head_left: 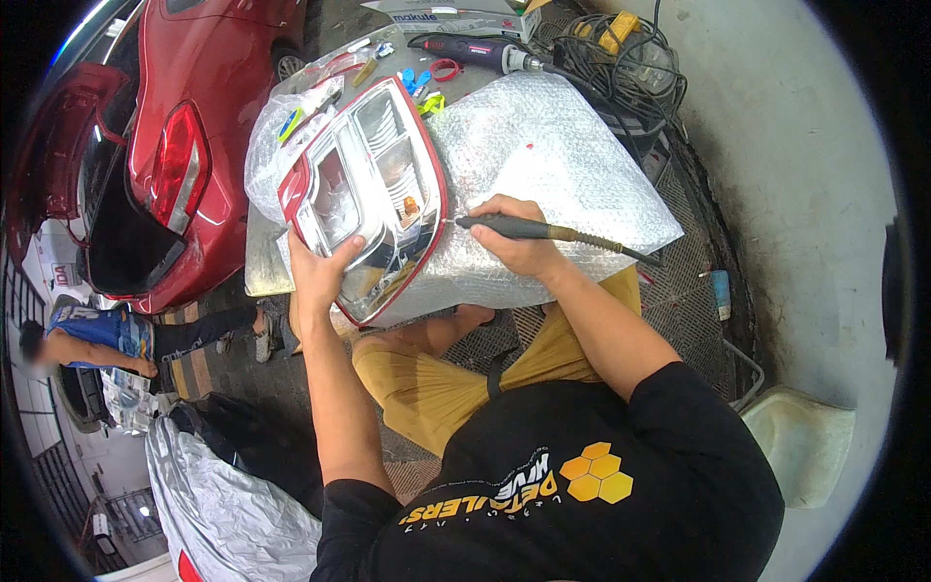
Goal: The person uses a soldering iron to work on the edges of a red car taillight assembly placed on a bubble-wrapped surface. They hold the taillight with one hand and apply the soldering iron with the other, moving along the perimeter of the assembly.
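Note:
A car tail light with a red rim and clear, chrome-lined chambers lies tilted on a silver bubble-foil sheet. My left hand grips its lower left edge, thumb across the lens side and fingers partly hidden beneath. In my right hand is a dark pen-shaped handpiece, held pencil-fashion, with a ribbed sleeve and a cord running off to the right. The handpiece's thin tip points left and meets, or nearly meets, the lamp's right red rim. Whether it touches I cannot tell.
On the bench's far side lie a dark power tool, a red tape roll and blue clips. Coiled cables are heaped at the far right. A red car stands left, with another person nearby. A wall bounds the right.

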`<control>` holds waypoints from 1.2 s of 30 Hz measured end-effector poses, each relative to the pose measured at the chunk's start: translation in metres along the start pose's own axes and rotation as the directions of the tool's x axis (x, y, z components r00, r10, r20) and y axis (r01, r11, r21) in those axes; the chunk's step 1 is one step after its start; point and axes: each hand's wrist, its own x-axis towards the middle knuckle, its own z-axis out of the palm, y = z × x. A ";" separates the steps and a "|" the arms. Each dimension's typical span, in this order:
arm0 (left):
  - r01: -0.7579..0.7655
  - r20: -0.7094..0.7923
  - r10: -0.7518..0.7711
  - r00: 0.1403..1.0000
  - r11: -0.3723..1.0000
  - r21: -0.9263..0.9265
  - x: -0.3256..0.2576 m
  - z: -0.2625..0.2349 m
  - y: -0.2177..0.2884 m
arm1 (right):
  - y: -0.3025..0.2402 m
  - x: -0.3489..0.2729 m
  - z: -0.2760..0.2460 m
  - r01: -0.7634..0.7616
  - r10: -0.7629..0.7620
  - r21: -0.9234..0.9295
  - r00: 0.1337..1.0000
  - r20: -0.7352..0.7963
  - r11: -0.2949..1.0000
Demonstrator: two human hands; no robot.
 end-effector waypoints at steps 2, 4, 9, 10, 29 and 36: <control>0.009 0.012 -0.009 1.000 1.000 -0.004 -0.001 -0.001 0.002 | -0.001 0.001 0.002 -0.007 0.007 0.000 1.000 -0.008 1.000; 0.004 0.017 -0.004 1.000 1.000 0.001 -0.001 -0.001 0.002 | -0.001 0.002 0.003 0.007 -0.007 0.003 0.999 -0.033 1.000; -0.011 0.013 0.011 1.000 1.000 0.025 -0.002 0.000 0.007 | 0.009 0.002 0.007 0.019 -0.017 0.031 0.996 -0.084 0.999; -0.018 0.008 0.018 1.000 1.000 0.025 -0.002 0.001 0.007 | 0.008 0.002 0.006 0.002 -0.001 0.017 0.998 -0.067 1.000; -0.058 0.005 0.057 0.998 0.998 0.033 0.002 -0.001 -0.004 | -0.003 0.000 0.005 -0.014 0.015 -0.041 1.000 0.024 0.999; 0.054 -0.004 -0.054 0.999 0.998 0.014 -0.004 -0.003 -0.009 | 0.004 -0.002 -0.001 -0.027 0.031 0.052 0.997 -0.076 0.998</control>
